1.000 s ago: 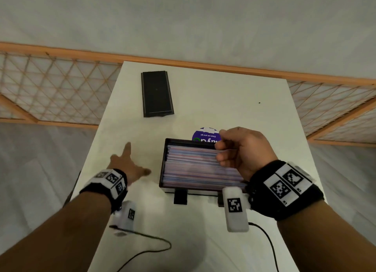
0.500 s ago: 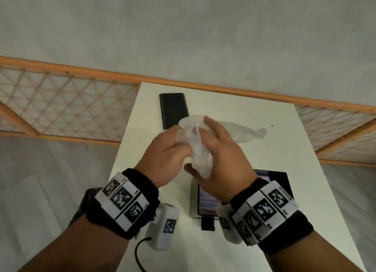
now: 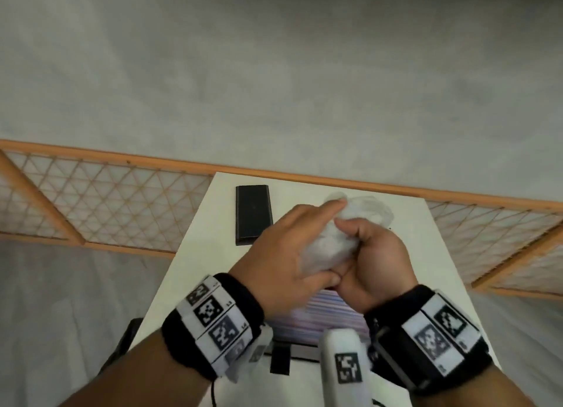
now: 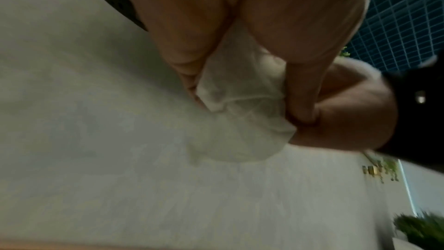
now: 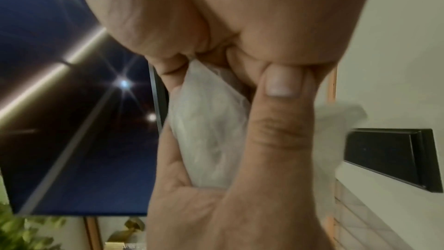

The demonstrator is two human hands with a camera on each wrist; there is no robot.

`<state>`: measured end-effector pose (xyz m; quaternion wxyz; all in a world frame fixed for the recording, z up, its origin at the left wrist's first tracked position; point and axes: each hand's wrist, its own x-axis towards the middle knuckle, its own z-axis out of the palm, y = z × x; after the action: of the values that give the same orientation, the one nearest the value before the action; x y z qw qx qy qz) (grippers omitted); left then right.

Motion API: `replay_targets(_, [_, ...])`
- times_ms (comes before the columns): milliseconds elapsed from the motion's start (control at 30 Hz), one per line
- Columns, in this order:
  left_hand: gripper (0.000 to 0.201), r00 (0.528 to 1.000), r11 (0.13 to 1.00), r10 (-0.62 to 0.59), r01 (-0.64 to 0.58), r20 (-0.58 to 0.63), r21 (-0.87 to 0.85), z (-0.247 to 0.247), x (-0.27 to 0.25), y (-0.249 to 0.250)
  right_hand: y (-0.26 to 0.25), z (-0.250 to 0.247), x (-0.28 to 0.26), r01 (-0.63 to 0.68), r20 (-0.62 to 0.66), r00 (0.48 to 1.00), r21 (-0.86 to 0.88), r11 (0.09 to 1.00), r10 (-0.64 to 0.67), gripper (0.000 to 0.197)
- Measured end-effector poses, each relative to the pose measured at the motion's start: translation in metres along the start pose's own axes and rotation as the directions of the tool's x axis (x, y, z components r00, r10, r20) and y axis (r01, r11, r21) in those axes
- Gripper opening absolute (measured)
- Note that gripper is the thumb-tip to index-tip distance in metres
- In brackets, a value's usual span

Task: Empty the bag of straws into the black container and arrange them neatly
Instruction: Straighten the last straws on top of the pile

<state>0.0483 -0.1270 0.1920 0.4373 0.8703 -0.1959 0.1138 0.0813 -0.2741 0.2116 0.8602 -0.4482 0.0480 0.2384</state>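
Both hands are raised above the table and squeeze a crumpled, translucent white plastic bag (image 3: 332,245) between them. My left hand (image 3: 292,245) wraps the bag from the left, and my right hand (image 3: 371,254) grips it from the right. The wrist views show the bag (image 4: 242,105) (image 5: 211,140) bunched between curled fingers. Below the hands stands the black container (image 3: 300,350), with pastel straws (image 3: 316,318) lying flat and parallel inside. The hands and wrist cameras hide much of it.
A flat black lid (image 3: 253,213) (image 5: 389,155) lies at the far left of the white table (image 3: 195,272). A wooden lattice railing (image 3: 106,199) runs behind the table. Cables trail off the near edge.
One second ago my right hand was on the straws and my left lay on the table. Both then lifted the loose bag, which is now balled up tighter between them.
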Motion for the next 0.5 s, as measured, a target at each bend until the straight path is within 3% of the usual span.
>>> replay_targets(67, [0.075, 0.996, 0.99, -0.078, 0.083, -0.049, 0.112, 0.007, 0.014, 0.018, -0.018, -0.011, -0.004, 0.033, -0.03, 0.999, -0.067, 0.997, -0.035, 0.032])
replay_targets(100, [0.056, 0.989, 0.972, -0.105, 0.124, -0.105, 0.201, 0.011, 0.021, 0.028, -0.022, -0.019, -0.007, 0.103, -0.084, 0.989, -0.2, 0.974, -0.122, 0.032])
replay_targets(133, [0.037, 0.98, 0.948, -0.124, 0.164, -0.157, 0.273, 0.016, 0.027, 0.036, -0.024, -0.027, -0.012, 0.194, -0.128, 0.955, -0.414, 0.889, -0.268, 0.043])
replay_targets(167, [0.029, 0.97, 0.932, -0.146, 0.201, -0.195, 0.301, 0.02, 0.031, 0.043, -0.025, -0.033, -0.019, 0.271, -0.111, 0.897, -0.627, 0.73, -0.428, 0.059])
replay_targets(200, [0.031, 0.965, 0.926, -0.158, 0.219, -0.21, 0.308, 0.023, 0.035, 0.05, -0.027, -0.038, -0.028, 0.357, -0.016, 0.827, -0.757, 0.547, -0.561, 0.072])
replay_targets(233, [0.029, 0.965, 0.928, -0.152, 0.214, -0.215, 0.305, 0.027, 0.038, 0.058, -0.027, -0.038, -0.04, 0.439, 0.107, 0.769, -0.805, 0.4, -0.63, 0.077])
replay_targets(267, [0.026, 0.968, 0.939, -0.125, 0.186, -0.217, 0.29, 0.03, 0.04, 0.064, -0.027, -0.038, -0.048, 0.472, 0.197, 0.755, -0.826, 0.309, -0.626, 0.078])
replay_targets(300, [0.034, 0.97, 0.953, -0.11, 0.165, -0.219, 0.254, 0.033, 0.04, 0.067, -0.024, -0.039, -0.05, 0.472, 0.241, 0.777, -0.834, 0.285, -0.582, 0.076])
replay_targets(400, [0.068, 0.973, 0.99, -0.106, 0.121, -0.205, 0.065, 0.041, 0.031, 0.072, -0.02, -0.043, -0.052, 0.456, 0.222, 0.85, -0.763, 0.457, -0.478, 0.053])
replay_targets(500, [0.069, 0.986, 0.991, 0.045, -0.024, -0.16, 0.132, 0.037, 0.026, 0.073, -0.024, -0.04, -0.049, 0.401, 0.172, 0.905, -0.652, 0.644, -0.388, 0.042])
